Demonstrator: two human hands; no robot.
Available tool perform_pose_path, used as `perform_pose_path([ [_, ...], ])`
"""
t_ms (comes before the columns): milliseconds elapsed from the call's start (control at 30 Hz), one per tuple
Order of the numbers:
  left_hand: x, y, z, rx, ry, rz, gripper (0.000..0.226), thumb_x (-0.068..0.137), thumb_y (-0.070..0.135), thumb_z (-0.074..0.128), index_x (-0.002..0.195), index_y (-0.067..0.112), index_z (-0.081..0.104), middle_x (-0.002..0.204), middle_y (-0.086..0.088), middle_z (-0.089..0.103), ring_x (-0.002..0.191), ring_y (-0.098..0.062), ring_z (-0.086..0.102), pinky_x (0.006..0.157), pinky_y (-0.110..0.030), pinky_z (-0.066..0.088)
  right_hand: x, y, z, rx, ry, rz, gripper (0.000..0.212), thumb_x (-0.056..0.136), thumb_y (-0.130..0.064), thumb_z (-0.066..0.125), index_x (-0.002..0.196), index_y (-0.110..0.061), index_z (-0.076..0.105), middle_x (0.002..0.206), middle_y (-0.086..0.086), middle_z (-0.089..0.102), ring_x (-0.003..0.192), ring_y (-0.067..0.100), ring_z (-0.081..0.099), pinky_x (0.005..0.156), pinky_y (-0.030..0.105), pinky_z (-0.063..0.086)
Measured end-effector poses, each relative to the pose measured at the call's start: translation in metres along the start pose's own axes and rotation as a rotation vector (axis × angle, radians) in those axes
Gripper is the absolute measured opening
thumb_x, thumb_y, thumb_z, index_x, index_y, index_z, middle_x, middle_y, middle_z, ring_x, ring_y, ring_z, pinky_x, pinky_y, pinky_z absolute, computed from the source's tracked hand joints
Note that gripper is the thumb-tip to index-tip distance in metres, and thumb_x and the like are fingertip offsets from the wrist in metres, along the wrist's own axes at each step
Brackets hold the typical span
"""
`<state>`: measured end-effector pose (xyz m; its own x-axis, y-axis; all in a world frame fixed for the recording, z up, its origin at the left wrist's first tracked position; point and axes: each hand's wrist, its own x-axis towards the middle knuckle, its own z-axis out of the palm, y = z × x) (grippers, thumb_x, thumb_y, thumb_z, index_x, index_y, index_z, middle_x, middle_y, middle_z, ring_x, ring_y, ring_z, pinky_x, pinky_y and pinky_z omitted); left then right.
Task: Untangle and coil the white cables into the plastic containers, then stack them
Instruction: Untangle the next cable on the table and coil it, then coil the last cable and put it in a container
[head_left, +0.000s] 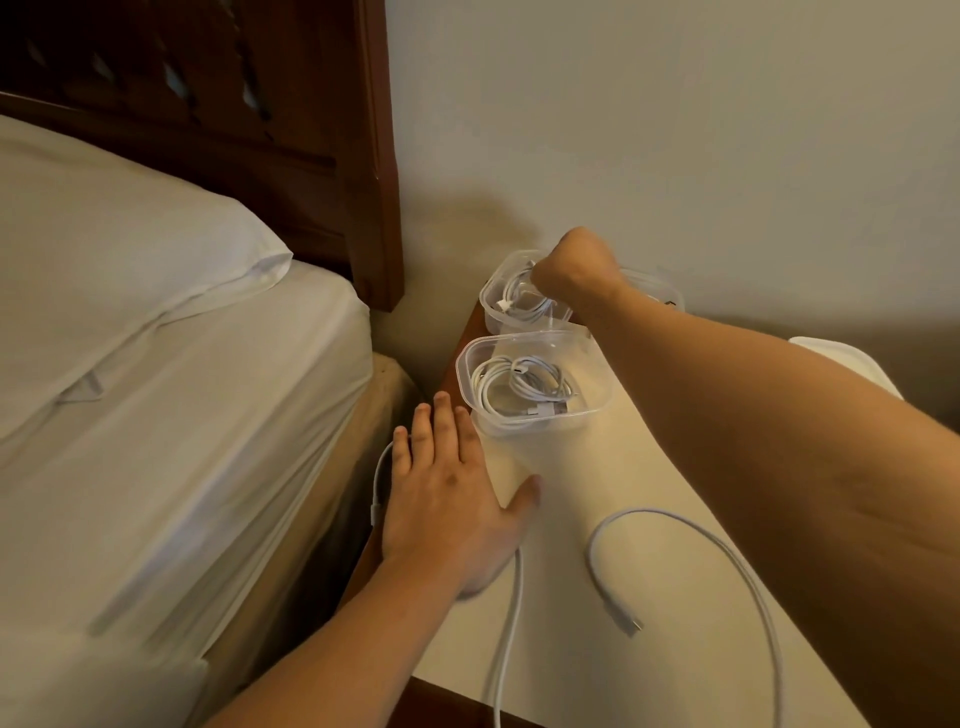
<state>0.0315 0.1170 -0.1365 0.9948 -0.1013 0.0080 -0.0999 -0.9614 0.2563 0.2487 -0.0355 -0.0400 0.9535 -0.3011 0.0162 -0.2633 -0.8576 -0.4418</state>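
Two clear plastic containers stand on the bedside table. The near container (597, 364) holds a coiled white cable (524, 387). The far container (491, 296) holds another coiled white cable (511, 291). My right hand (576, 265) reaches into the far container with its fingers curled down; what they hold is hidden. My left hand (452, 493) lies flat with straight fingers at the table's left edge, over a loose white cable (511, 603). A second loose white cable (748, 577) loops across the near tabletop.
The table top (587, 675) is cream with a wooden edge. A bed with white sheets (156, 415) and a pillow (130, 244) is close on the left, with a dark headboard (291, 130) behind. A white lid-like object (841, 358) lies at the right. The wall is just behind the containers.
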Motion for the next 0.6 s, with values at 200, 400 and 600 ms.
perform_pose_path([
  [200, -0.001, 0.000, -0.002, -0.009, 0.017, 0.001, 0.106, 0.085, 0.085, 0.010, 0.159, 0.014, -0.013, 0.168, -0.007, -0.019, 0.154, -0.024, -0.016, 0.126, -0.045, -0.006, 0.006, 0.010, 0.002, -0.157, -0.058, -0.056, 0.036, 0.076, -0.031, 0.087, 0.088, -0.011, 0.059, 0.090, 0.009, 0.063, 0.087, 0.031, 0.066, 0.074, 0.036, 0.054],
  [400, 0.000, 0.000, -0.002, -0.019, 0.010, -0.007, 0.106, 0.085, 0.084, 0.013, 0.159, 0.014, -0.013, 0.168, -0.007, -0.018, 0.155, -0.023, -0.015, 0.126, -0.045, -0.005, -0.002, 0.009, 0.018, -0.374, 0.149, -0.211, 0.032, 0.089, -0.017, 0.072, 0.119, -0.006, 0.066, 0.117, 0.017, 0.063, 0.104, 0.040, 0.064, 0.085, 0.047, 0.055],
  [600, 0.002, -0.001, -0.003, -0.007, 0.002, -0.011, 0.109, 0.084, 0.087, 0.017, 0.161, 0.013, -0.003, 0.169, -0.008, -0.009, 0.156, -0.025, -0.008, 0.126, -0.045, 0.000, -0.030, 0.023, -0.007, -0.077, 0.220, -0.154, 0.030, 0.096, -0.031, 0.059, 0.112, -0.008, 0.070, 0.116, 0.015, 0.064, 0.097, 0.038, 0.066, 0.086, 0.044, 0.057],
])
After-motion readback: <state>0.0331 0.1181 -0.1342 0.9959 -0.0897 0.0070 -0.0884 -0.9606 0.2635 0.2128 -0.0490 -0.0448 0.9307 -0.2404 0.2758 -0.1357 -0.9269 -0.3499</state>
